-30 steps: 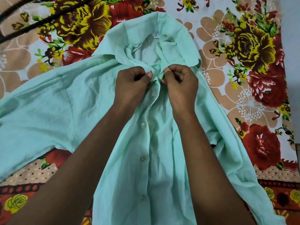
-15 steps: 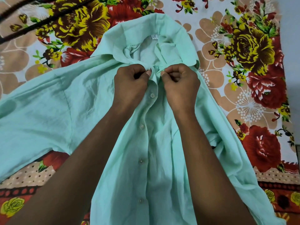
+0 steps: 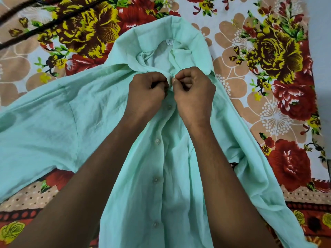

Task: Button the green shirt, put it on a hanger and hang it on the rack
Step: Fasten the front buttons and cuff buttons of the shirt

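The pale green shirt [image 3: 53,111] lies front-up on a flowered bedsheet [image 3: 268,77], collar away from me. Several white buttons run down its placket, all of them done up below my hands. My left hand [image 3: 146,93] pinches the left edge of the placket just under the collar. My right hand [image 3: 195,93] pinches the opposite edge, thumb and fingertips touching those of the left hand. The topmost button is hidden between my fingers. No hanger or rack is in view.
The bedsheet carries big red, yellow and beige flowers and spreads on all sides of the shirt. Two dark thin strands [image 3: 44,27] cross the top left corner. A plain pale wall [image 3: 322,51] borders the right edge.
Both hands have drawn closer together at the top of the placket, and the gap of fabric between the thumbs has closed. The shirt lies as before.
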The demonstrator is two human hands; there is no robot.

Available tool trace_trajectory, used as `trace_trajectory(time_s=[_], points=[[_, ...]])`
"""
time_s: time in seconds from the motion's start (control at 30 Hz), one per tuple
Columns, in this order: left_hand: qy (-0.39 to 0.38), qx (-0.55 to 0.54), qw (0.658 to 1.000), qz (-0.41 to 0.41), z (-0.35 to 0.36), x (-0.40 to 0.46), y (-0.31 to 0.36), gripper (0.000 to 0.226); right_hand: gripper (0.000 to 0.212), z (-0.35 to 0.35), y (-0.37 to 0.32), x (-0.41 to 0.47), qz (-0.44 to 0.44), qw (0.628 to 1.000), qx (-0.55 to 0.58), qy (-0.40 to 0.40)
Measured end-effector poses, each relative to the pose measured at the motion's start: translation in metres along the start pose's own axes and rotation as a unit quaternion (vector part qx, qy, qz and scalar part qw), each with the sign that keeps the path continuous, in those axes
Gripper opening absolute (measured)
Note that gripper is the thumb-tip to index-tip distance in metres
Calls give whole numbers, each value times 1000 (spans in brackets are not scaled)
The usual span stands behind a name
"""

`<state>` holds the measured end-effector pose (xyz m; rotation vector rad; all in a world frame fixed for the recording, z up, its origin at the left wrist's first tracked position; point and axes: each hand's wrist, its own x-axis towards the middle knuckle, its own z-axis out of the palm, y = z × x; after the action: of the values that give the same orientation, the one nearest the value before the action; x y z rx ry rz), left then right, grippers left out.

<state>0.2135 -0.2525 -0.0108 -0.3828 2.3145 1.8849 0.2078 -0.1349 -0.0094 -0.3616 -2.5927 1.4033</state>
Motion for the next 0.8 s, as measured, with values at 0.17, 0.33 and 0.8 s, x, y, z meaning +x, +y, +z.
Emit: trace_trajectory(time_s=[0.17, 0.33, 0.8], points=[[20, 11, 1000, -4, -4, 3, -3, 16, 12, 1, 0, 0, -4, 999, 30, -9], [22, -18, 999, -14, -6, 5, -7, 12, 19, 1, 3, -3, -14, 998, 55, -5], [23, -260, 955, -143, -1, -1, -1, 25, 23, 3, 3, -5, -13, 996, 83, 28]])
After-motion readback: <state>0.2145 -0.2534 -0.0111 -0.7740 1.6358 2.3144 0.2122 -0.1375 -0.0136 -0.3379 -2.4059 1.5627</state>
